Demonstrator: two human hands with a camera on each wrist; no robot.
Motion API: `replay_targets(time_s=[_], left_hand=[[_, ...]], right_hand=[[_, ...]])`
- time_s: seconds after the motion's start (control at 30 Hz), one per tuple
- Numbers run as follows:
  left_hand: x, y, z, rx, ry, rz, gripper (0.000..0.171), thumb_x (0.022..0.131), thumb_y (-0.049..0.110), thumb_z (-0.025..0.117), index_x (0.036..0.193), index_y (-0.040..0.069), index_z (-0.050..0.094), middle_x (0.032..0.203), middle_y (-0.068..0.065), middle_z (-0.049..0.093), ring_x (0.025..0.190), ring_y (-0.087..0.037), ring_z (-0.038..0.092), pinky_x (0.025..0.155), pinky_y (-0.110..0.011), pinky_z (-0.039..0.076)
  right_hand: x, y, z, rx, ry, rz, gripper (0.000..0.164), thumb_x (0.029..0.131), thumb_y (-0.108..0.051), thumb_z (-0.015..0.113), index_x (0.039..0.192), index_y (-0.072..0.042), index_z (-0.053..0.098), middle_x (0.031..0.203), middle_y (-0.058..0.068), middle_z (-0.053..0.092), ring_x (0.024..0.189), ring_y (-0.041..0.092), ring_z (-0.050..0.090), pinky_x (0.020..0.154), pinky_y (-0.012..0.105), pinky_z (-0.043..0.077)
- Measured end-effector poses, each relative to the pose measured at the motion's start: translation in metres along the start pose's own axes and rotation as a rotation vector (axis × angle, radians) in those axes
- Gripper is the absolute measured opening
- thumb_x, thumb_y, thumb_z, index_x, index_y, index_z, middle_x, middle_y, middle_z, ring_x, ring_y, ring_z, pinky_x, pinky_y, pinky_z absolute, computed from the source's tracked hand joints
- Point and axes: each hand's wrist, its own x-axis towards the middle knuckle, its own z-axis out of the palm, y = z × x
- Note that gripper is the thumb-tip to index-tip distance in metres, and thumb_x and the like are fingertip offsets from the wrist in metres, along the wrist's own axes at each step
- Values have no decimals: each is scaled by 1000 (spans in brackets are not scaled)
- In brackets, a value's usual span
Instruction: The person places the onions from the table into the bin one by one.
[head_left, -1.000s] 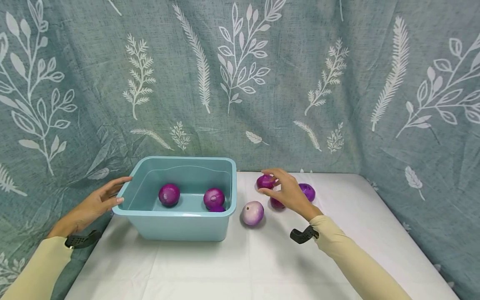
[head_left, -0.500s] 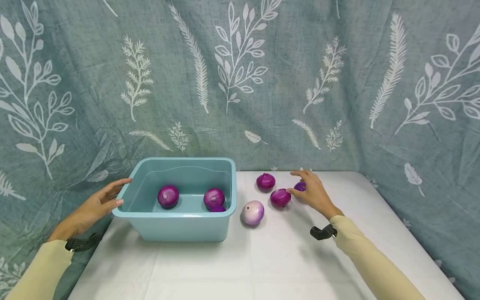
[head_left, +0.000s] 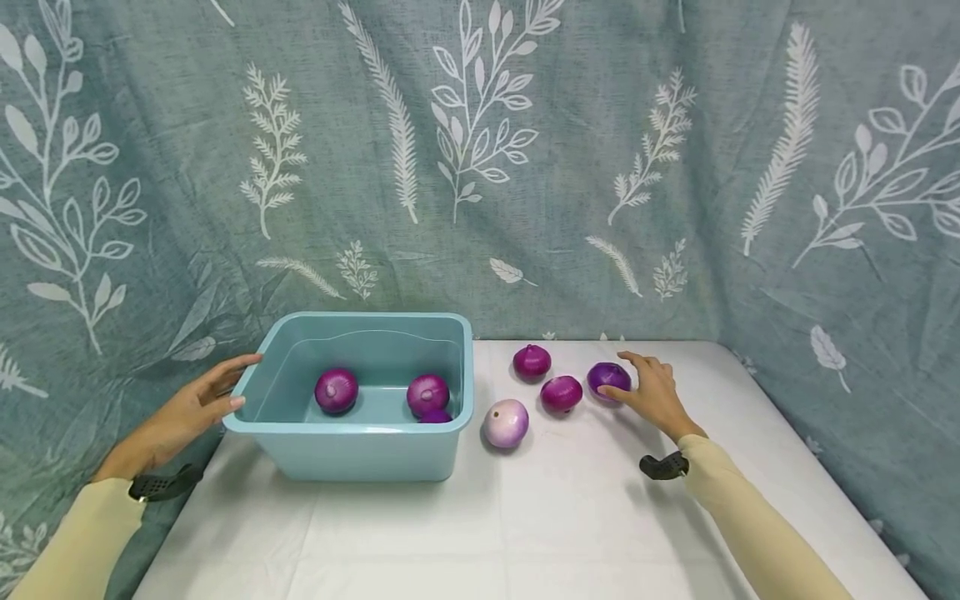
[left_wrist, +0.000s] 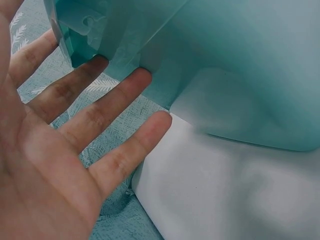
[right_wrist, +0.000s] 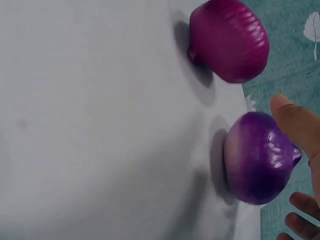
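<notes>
My right hand [head_left: 654, 398] is at a dark purple onion [head_left: 604, 379] on the table's right side, thumb and fingers spread around it. In the right wrist view the thumb [right_wrist: 297, 122] overlaps the edge of that onion, and the other fingers stay apart from it. At the left end of a light blue plastic bin [head_left: 345, 454], my left hand [head_left: 187, 415] has its fingers extended. The left wrist view shows those fingertips [left_wrist: 142, 76] against the bin's outer wall. Inside the bin lie two magenta onions [head_left: 337, 392] and a purple one, partly hidden by the front rim.
Left of the dark purple onion, a magenta onion [head_left: 561, 394], another magenta onion [head_left: 532, 362] and a pale white-and-purple onion [head_left: 506, 423] sit on the white-covered table [head_left: 480, 533]. A leaf-patterned teal curtain [head_left: 555, 200] hangs behind and around the table.
My right hand has moved right, from over the magenta onions to the dark purple onion, uncovering the others. The left hand stays at the bin.
</notes>
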Motion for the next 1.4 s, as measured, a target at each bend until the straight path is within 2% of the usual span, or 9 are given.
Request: replay_targets(time_s=[0.37, 0.6, 0.77, 0.97, 1.2, 1.4], left_hand=[[0, 1, -1, 6, -5, -7, 65, 111, 23, 51, 166, 33, 18, 171, -19, -1, 151, -54, 0, 103, -86, 14], [-1, -1, 0, -4, -8, -15, 66, 111, 22, 51, 167, 32, 18, 171, -21, -3, 151, -56, -1, 102, -87, 14], [0, 0, 0, -6, -6, -7, 65, 111, 21, 51, 166, 32, 18, 171, -20, -1, 151, -55, 0, 103, -86, 15], [0, 2, -1, -10, -10, -11, 66, 111, 21, 51, 167, 32, 17, 171, -21, -3, 151, -56, -2, 102, -87, 14], [1, 2, -1, 4, -12, -9, 65, 111, 21, 51, 167, 32, 18, 171, -20, -1, 150, -56, 0, 104, -86, 14], [0, 1, 0, -3, -10, -15, 66, 111, 21, 51, 167, 32, 18, 171, -20, -3, 151, -55, -3, 103, -87, 12]], right_hand=[[3, 16, 10, 7, -56, 54, 88, 88, -49, 81, 149, 3, 44, 142, 36, 48, 126, 55, 40, 102, 68, 35], [0, 19, 14, 33, -81, 72, 87, 88, -45, 82, 149, 5, 43, 140, 37, 50, 125, 56, 42, 102, 70, 36], [2, 17, 17, 50, -67, 63, 88, 88, -44, 82, 148, 7, 45, 136, 37, 53, 122, 56, 46, 101, 69, 39], [3, 16, 17, 60, -55, 64, 87, 86, -44, 84, 146, 7, 47, 128, 34, 59, 111, 45, 58, 94, 59, 48], [1, 9, 11, 118, -21, 77, 90, 85, -43, 85, 148, 7, 45, 132, 34, 57, 112, 45, 61, 93, 57, 52], [-1, 4, 5, 97, -6, 77, 88, 85, -42, 85, 148, 7, 46, 127, 33, 59, 111, 44, 61, 93, 57, 51]])
